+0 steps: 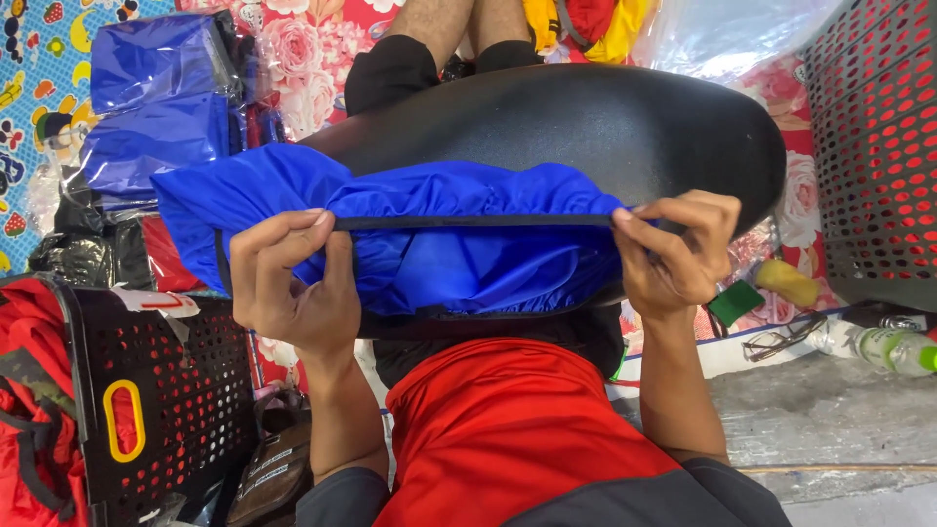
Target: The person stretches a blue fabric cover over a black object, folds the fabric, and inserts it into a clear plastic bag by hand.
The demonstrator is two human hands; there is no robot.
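A big black seat form [586, 122] lies across the middle of the frame, wide and smooth, with its round end at the right. A blue cover [439, 249] is bunched over its near side, from the left of the frame to the middle right. A black elastic band [468, 222] runs along the edge of the blue cover in a straight line, pulled tight between the two hands.

At the bottom middle is the person's red shirt [498, 429]. At the lower left stands a black crate [166, 410] with many small holes and a yellow handle, and red cloth [29, 410] sits beside it at the left edge. Another crate, dark with red showing through its holes [878, 146], fills the upper right. In the upper left, folded blue covers in clear bags [156, 98] are stacked on a flowery mat [312, 59].

The left hand [293, 283] is at the middle left. Its fingers are curled and pinch the black band and the blue cloth. The right hand [678, 254] is at the middle right. Its fingers are also curled tight, gripping the other end of the band at the edge of the seat form.

At the far right lies a small clear bottle with a green cap [898, 349]. Near it are a green and yellow sponge [766, 291] and a pair of glasses [781, 340].
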